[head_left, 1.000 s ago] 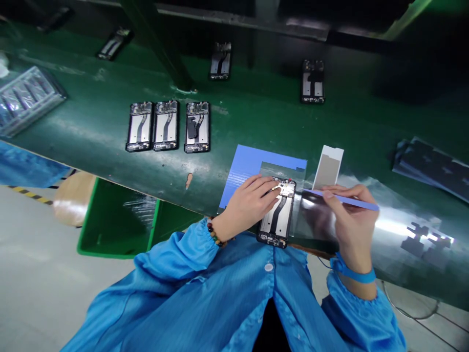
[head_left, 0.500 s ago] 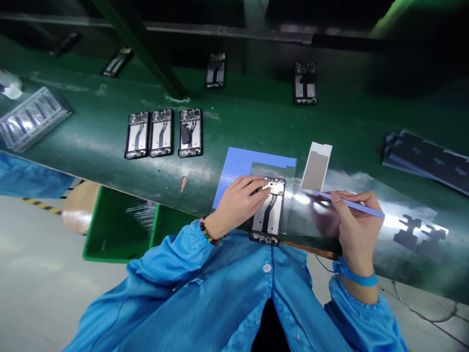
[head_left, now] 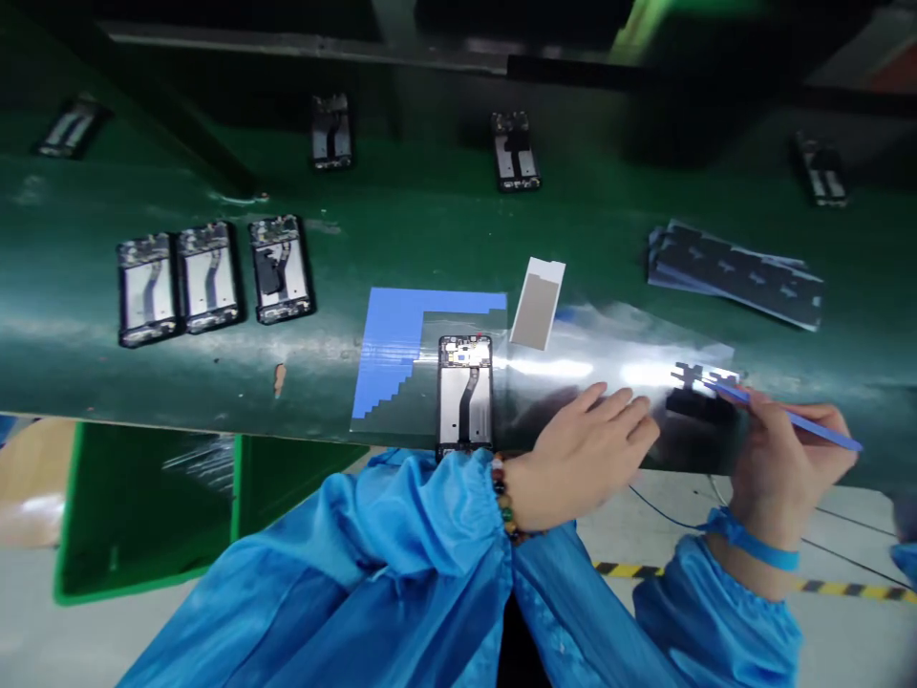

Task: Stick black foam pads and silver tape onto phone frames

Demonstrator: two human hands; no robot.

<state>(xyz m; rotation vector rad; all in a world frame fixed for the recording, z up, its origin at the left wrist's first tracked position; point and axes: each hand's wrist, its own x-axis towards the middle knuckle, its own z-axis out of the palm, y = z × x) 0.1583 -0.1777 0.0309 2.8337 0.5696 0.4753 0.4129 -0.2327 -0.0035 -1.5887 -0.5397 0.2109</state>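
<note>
Taking the phone frame [head_left: 465, 397] at the near edge of the green table [head_left: 430, 220] as the landmark: far to its left three more frames [head_left: 213, 279] lie side by side, with bare green surface between them and a blue stepped sheet [head_left: 391, 330] that touches the landmark's left side. Just right of its top stands a grey backing card [head_left: 538, 304], tilted. Right of the landmark a shiny clear film [head_left: 573, 382] spreads along the table's near edge. The left hand [head_left: 580, 459] rests flat on this film, fingers spread and loose, holding nothing. Farther right, the right hand [head_left: 784, 459] has its grip pinched closed on a thin blue stick [head_left: 780, 416], whose tip touches dark cut-out pieces [head_left: 694, 392] on the film. Behind those, well apart from the landmark, lies a stack of dark sheets [head_left: 737, 272] with open table around it.
</note>
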